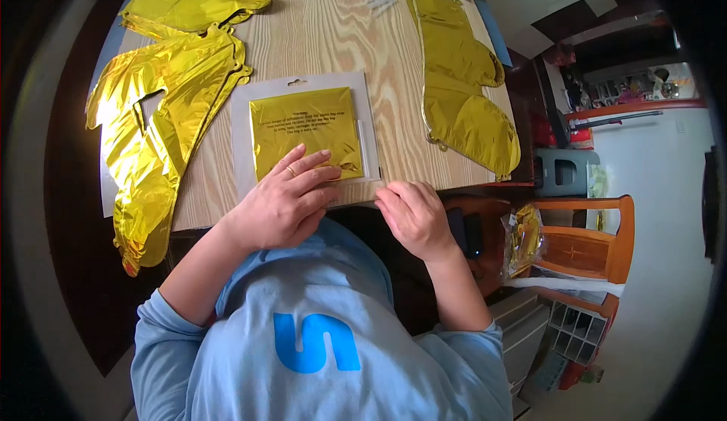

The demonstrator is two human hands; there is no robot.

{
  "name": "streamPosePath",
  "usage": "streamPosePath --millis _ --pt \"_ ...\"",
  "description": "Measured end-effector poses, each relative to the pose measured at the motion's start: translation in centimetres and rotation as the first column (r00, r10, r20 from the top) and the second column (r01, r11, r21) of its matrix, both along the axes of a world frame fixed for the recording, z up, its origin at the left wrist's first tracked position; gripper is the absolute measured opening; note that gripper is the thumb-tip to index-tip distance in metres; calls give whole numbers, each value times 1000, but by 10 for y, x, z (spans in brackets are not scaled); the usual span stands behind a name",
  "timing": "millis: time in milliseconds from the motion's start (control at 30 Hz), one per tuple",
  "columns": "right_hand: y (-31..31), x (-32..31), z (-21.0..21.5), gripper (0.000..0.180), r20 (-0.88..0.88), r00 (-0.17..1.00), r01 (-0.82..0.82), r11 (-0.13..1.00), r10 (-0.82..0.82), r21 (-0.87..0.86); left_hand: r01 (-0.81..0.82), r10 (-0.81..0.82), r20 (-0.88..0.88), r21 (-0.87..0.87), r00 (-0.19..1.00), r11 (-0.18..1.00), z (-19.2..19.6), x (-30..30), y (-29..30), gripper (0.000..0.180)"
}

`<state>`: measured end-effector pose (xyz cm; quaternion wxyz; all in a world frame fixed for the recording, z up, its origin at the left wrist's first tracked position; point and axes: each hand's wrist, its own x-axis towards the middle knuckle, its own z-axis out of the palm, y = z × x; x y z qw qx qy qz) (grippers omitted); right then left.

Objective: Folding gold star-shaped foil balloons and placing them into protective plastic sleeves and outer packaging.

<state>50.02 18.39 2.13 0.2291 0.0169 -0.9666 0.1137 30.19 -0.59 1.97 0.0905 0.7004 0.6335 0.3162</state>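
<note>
Left fingers (312,161) lie loosely spread on the gold packet (307,133); right fingers (409,196) pinch together near it.

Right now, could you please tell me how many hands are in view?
2: the left hand rests on the lower part of the gold packet; the right hand is at the table's near edge, by the packet's lower right corner.
</note>
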Motion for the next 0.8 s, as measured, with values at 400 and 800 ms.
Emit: streamPosePath --millis 400,800 --pt "1 -4 9 15 133 990 -31 990 50 -141 29 -28 32 -35 999 999 0 -3 -1 42" --pt "-21 -11 39 21 133 972 -117 888 195 -446 -41 56 -137 112 989 993 3 3 2 40"
